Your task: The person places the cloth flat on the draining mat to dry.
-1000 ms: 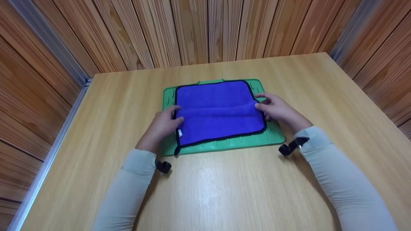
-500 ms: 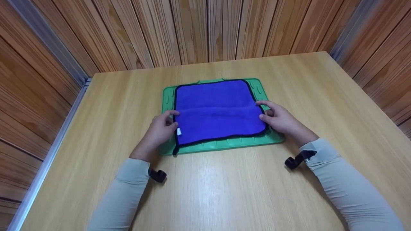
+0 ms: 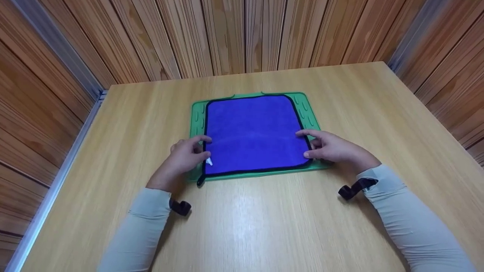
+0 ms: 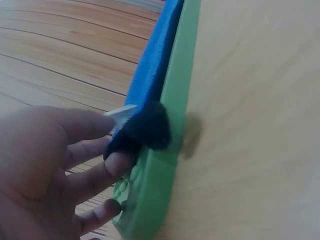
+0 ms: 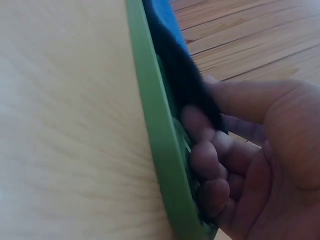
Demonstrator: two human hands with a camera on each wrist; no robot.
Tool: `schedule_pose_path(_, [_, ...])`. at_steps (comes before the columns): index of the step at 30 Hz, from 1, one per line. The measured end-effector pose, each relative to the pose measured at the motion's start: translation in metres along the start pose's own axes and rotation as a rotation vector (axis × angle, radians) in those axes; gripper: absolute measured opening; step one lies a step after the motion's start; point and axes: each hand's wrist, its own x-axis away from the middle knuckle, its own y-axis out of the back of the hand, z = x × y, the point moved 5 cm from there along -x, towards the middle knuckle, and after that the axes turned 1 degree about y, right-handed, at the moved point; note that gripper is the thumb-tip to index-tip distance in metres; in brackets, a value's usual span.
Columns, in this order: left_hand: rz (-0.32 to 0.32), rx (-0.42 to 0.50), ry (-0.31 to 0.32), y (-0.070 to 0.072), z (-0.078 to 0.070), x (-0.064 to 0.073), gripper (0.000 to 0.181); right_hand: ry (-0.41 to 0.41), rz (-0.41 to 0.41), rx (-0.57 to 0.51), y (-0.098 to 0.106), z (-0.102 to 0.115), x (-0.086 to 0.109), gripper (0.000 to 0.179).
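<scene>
A blue cloth (image 3: 253, 132) with black edging lies spread over a green tray (image 3: 325, 165) with raised bumps. At the cloth's left edge, low down by its small white tag (image 3: 209, 161), my left hand (image 3: 185, 154) pinches the border, thumb on top. In the left wrist view its fingers (image 4: 117, 163) reach under the edge beside a dark corner loop (image 4: 150, 126). My right hand (image 3: 332, 149) pinches the opposite edge near the front corner. The right wrist view shows the right thumb above the cloth and curled fingers (image 5: 205, 160) beneath it, over the tray.
The tray rests on a light wooden table (image 3: 242, 223). Wood-plank walls (image 3: 242, 37) rise behind and at both sides, with metal posts at the corners. A black wrist camera (image 3: 180, 207) sits on the left cuff, another (image 3: 357, 189) on the right cuff.
Both hands have slid along the cloth's side edges toward the front. The raised crease across its middle has flattened, and the front edge now lies closer to the tray's front rim.
</scene>
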Motion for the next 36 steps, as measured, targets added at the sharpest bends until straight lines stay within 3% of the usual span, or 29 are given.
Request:
schedule_pose_path(5, [0.05,0.139,0.018,0.002,0.003,0.001,0.029,0.005,0.063,-0.092,0.0,-0.003,0.001,0.062])
schedule_pose_path(8, [0.081,0.178,0.08,0.002,0.006,0.002,0.026,-0.015,0.069,-0.079,0.001,-0.004,0.002,0.062])
schedule_pose_path(12, [0.071,0.06,0.093,0.0,0.005,0.004,0.025,-0.035,0.059,0.0,0.0,0.0,0.006,0.059])
schedule_pose_path(16, [0.036,-0.099,0.003,-0.002,-0.003,0.005,0.026,-0.037,0.042,0.093,-0.001,0.008,0.008,0.057])
schedule_pose_path(19, [0.023,-0.169,-0.052,-0.005,-0.009,0.005,0.027,-0.04,0.033,0.154,-0.002,0.011,0.008,0.056])
schedule_pose_path(23, [-0.022,-0.16,-0.098,-0.005,-0.013,0.002,0.025,-0.043,0.001,0.152,0.001,0.012,0.006,0.055])
schedule_pose_path(30, [-0.115,-0.118,-0.134,-0.006,-0.011,-0.005,0.021,0.006,-0.145,0.134,0.007,0.008,-0.004,0.04])
schedule_pose_path(36, [-0.139,-0.123,-0.124,-0.007,-0.009,-0.007,0.018,0.019,-0.16,0.172,0.007,0.005,-0.007,0.03])
